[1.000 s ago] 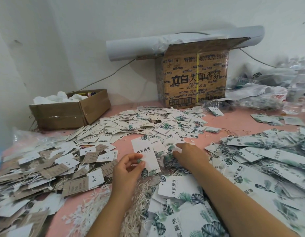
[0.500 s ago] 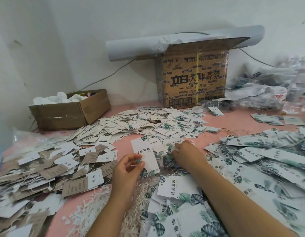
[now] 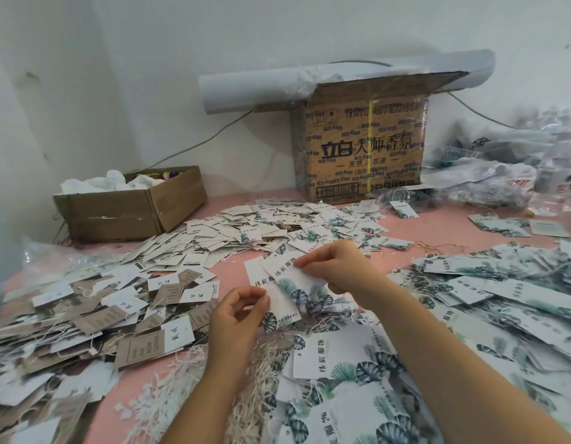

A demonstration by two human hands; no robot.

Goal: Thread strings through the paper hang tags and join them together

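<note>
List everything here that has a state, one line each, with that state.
held tags, two, overlapped, up in the air.
left hand, pinches the held tags' lower part.
right hand, pinches the held tags' upper edge.
tall carton, top flap open.
low carton, open, filled with white material.
paper roll, rolled up, lying flat.

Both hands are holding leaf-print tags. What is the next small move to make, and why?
Probably the right hand should slide the upper tag square over the lower tag, which the left hand pinches. The two overlap at an angle, and neither hand appears to hold a string; the string pile lies near the left wrist.
</note>
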